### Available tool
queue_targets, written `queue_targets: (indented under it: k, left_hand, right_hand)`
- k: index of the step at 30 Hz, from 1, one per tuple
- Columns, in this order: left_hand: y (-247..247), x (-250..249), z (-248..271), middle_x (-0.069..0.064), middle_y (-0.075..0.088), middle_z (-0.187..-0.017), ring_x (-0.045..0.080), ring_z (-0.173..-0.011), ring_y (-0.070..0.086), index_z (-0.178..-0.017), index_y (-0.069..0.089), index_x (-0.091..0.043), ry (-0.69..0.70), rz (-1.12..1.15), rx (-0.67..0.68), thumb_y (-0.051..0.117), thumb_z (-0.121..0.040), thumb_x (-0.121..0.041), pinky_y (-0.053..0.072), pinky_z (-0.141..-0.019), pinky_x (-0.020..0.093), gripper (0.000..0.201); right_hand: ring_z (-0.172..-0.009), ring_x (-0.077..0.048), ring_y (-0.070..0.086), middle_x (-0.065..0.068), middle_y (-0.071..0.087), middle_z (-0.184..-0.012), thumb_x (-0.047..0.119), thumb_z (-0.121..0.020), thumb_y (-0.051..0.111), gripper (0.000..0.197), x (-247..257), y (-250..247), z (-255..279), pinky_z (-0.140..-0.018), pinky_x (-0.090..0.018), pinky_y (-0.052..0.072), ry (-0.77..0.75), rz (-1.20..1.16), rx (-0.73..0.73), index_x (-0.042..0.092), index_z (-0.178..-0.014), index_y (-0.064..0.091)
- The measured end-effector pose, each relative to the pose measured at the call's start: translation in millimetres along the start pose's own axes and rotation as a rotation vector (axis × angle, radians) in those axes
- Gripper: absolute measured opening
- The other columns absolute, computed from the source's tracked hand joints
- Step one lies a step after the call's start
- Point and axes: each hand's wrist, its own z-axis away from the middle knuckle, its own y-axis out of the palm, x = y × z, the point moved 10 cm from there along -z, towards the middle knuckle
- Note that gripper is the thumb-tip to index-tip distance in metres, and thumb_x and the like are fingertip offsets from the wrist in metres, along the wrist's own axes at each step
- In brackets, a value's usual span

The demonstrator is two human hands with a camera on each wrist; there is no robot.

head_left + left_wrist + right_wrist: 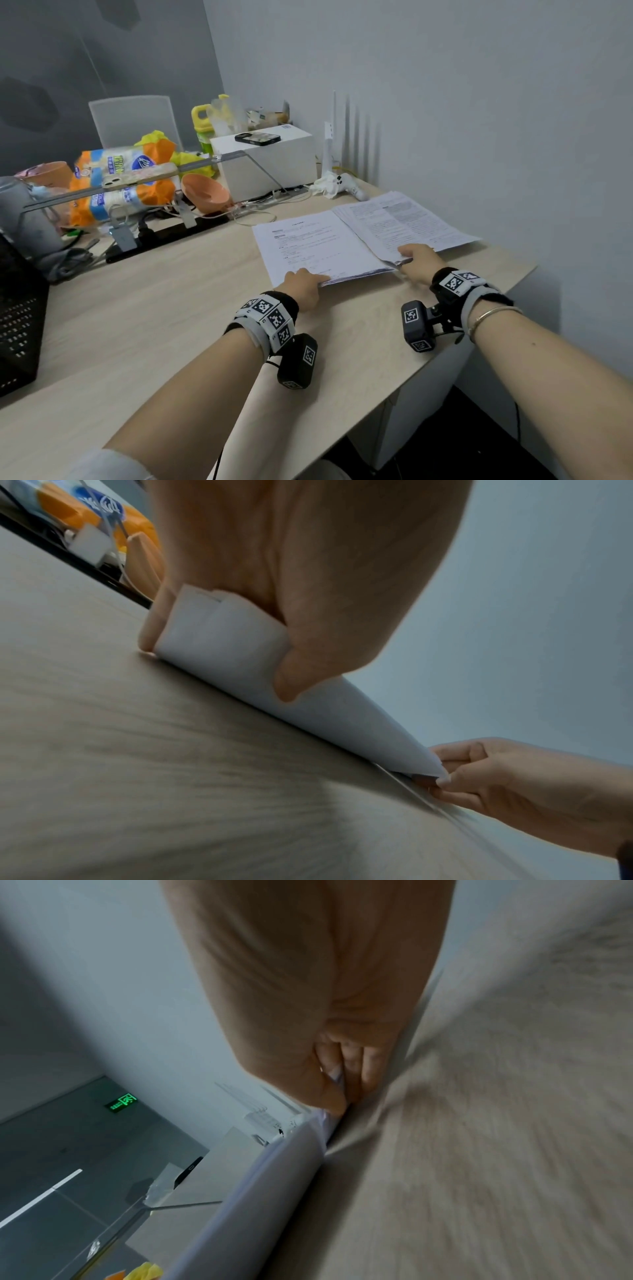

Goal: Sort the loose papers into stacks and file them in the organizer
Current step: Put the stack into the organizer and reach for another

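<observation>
— Where's the paper?

— I see a stack of papers [308,246] lying flat on the desk [164,308], toward its right side, printed side up. A second spread of loose sheets [407,219] lies just behind and to the right, overlapping the stack's far right edge and reaching close to the wall.

— And the hands?

— My left hand [303,286] grips the stack's near left corner; in the left wrist view the thumb sits on top and the corner curls up against the palm. My right hand [419,262] pinches the near right corner, thumb above and curled fingers beneath the edge. That corner is lifted slightly off the desk.

— What else is around?

— Behind the papers stands a white box [270,164] with a phone [257,137] on top. Left of it an orange bowl [205,192] lies tilted, beside an orange pack of tissue rolls [126,181]. A black mesh organizer [17,315] sits at the far left edge, well apart from the papers.
</observation>
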Motion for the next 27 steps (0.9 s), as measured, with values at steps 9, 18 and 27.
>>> queue_targets:
  k: [9, 18, 27]
  left_hand:
    - [2.1, 33.3, 34.0, 0.005, 0.043, -0.140, 0.033, -0.128, 0.037, -0.137, 0.044, -0.038, -0.026, 0.049, -0.002, 0.027, -0.089, -0.001, 0.035, -0.107, 0.041, 0.063]
    - [2.3, 95.8, 96.0, 0.004, 0.047, -0.140, 0.030, -0.127, 0.042, -0.134, 0.048, -0.032, -0.080, 0.070, -0.036, 0.028, -0.090, 0.001, 0.036, -0.106, 0.035, 0.059]
    - [2.7, 193.4, 166.2, 0.005, 0.048, -0.140, 0.027, -0.128, 0.042, -0.135, 0.049, -0.027, -0.181, 0.088, -0.049, 0.030, -0.089, 0.005, 0.034, -0.107, 0.035, 0.058]
  right_hand:
    - [-0.120, -0.024, 0.054, -0.010, 0.058, -0.130, -0.007, -0.080, 0.057, 0.046, 18.6, 10.7, 29.9, -0.106, -0.032, 0.039, -0.063, -0.038, -0.009, 0.003, -0.124, 0.058]
    - [-0.118, -0.022, 0.055, -0.007, 0.061, -0.126, 0.002, -0.079, 0.066, 0.046, 60.2, 65.4, 77.8, -0.105, -0.032, 0.040, -0.144, -0.030, 0.068, 0.007, -0.124, 0.059]
    - [-0.117, -0.024, 0.056, -0.012, 0.059, -0.127, -0.002, -0.077, 0.066, 0.048, 138.7, 136.1, 115.5, -0.104, -0.035, 0.042, -0.259, -0.061, 0.183, 0.001, -0.124, 0.057]
